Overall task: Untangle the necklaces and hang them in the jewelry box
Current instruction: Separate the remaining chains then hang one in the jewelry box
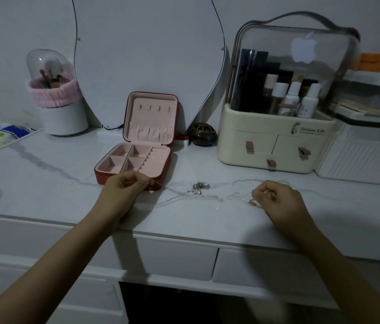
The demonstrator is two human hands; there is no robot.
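Note:
A red jewelry box (161,170) with pink lining stands open on the marble tabletop (44,188), its lid upright with several small hooks. My left hand (123,190) sits just in front of the box and pinches one end of a thin chain. My right hand (277,202) pinches the other end of a chain with a small gold pendant (253,202). The thin necklace chain (191,198) stretches faintly across the table between both hands. A small tangled silver clump (198,187) lies on the table between the hands.
A mirror (149,54) leans on the wall behind the box. A cosmetics organiser (277,141) with bottles stands at the right, a brush holder (60,106) at the left, a small dark pot (202,134) beside the box. White drawers (177,260) sit below the table edge.

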